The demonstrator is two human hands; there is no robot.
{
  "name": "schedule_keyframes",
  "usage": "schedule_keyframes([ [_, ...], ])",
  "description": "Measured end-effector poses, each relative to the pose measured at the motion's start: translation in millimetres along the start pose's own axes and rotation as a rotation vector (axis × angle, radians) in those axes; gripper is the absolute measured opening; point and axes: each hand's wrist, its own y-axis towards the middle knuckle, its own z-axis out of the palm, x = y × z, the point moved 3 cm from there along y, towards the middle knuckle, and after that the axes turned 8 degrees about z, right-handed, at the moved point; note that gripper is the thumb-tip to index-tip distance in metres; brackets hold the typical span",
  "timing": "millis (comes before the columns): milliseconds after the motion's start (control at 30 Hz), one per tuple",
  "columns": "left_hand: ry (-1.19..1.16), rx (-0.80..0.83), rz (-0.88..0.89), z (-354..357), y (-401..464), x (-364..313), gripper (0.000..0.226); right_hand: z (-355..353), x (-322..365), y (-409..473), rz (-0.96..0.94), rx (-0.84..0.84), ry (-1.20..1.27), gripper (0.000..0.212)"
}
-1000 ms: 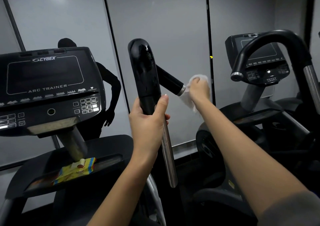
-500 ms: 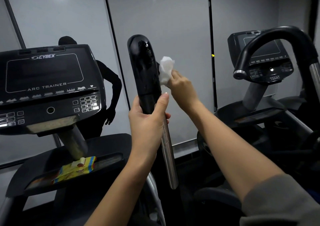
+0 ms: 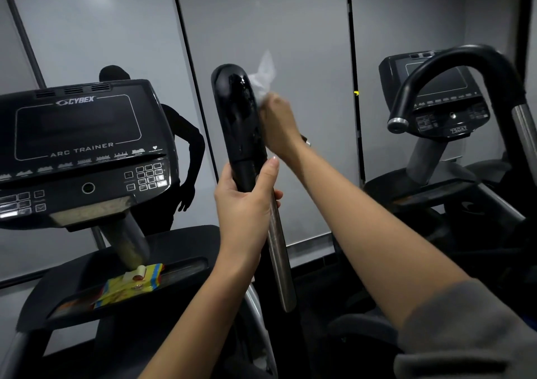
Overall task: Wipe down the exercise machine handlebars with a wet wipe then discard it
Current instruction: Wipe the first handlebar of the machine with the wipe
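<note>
Wiping step: left hand [image 3: 245,204] fingers clamp the handlebar [image 3: 239,122]; right hand [image 3: 279,125] fingers press the wet wipe [image 3: 263,80] on its upper side. Next: cover remaining grip.

Head camera looks forward, slightly down, close to the handlebar [image 3: 239,122].

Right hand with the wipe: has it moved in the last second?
Yes. The right hand carried the wet wipe left from the side grip's end to the upright black handlebar.
</note>
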Motion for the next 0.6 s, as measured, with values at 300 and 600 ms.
schedule_keyframes([
  [300, -0.004, -0.011, -0.019, 0, 0, 2, 0.009, -8, -43, -40, -0.114, -0.014, -0.453, 0.037],
  [600, -0.001, -0.011, -0.012, 0, -1, 2, 0.009, -36, -20, 9, 0.454, -0.185, 0.042, 0.027],
])
